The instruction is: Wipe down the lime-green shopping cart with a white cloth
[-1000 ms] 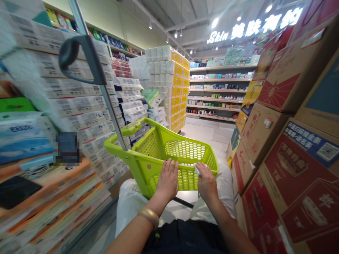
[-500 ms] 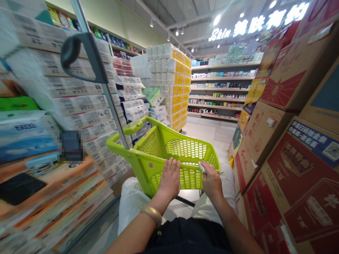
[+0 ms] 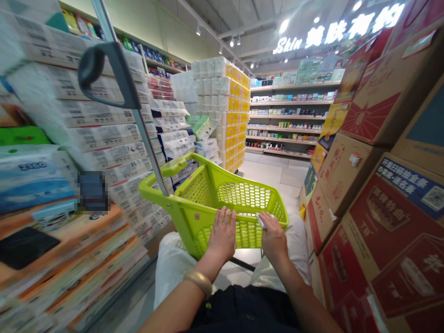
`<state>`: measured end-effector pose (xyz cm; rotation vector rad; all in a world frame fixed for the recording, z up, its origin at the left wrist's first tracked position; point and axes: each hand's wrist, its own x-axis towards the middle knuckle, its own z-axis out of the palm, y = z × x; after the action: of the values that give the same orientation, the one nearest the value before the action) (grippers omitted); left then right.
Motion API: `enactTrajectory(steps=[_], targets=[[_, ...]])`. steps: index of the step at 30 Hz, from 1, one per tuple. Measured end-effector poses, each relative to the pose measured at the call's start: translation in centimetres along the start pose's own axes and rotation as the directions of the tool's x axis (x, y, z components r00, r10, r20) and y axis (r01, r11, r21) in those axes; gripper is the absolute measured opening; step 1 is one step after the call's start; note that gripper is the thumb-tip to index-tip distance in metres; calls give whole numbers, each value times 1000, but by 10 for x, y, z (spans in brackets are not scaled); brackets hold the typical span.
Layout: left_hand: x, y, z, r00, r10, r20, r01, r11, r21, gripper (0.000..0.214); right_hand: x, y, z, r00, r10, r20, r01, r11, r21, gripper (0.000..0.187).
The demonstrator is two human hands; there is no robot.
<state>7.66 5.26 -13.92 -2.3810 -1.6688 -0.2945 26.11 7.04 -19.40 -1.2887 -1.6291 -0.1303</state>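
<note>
So this lime-green plastic rolling basket [image 3: 199,189] is sitting between stacked tissue packs [image 3: 104,125] and cardboard cartons [image 3: 391,111], looking light, stiff and easy to grab by the rim. The left hand [image 3: 222,235] is resting open on that rim, while the right hand [image 3: 274,240] is pinching a white tissue [image 3: 262,221] against it.

The person's left hand [image 3: 222,236] and right hand [image 3: 274,240] are bare, and so are both forearms. A wide, smooth gold bangle [image 3: 198,283] circles the left wrist. A near-black garment [image 3: 243,310] with a small yellow mark [image 3: 208,305] covers the torso, above loose white legwear [image 3: 169,263].
</note>
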Motion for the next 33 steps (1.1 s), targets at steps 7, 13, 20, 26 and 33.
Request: enactTrajectory(steps=[7,13,20,26,33], targets=[[-2,-2,-1,1000,21,15,-21,1000,-5,81,-3,-4,1,998,-44,44,42,998,47,55],[-1,0,2,1000,8,-9,-8,1000,-14,84,0,13,-5,999,24,-40,-24,1000,5,55],[-3,-2,0,1000,14,1,-14,1000,-7,82,-4,-5,3,992,-107,66,102,992,74,56],[-2,0,0,1000,-2,-5,2,1000,-8,82,2,7,-2,1000,30,-2,-30,999,30,54],[-2,-1,-1,1000,14,-7,-14,1000,3,84,1,-12,5,983,-139,116,124,984,126,58]])
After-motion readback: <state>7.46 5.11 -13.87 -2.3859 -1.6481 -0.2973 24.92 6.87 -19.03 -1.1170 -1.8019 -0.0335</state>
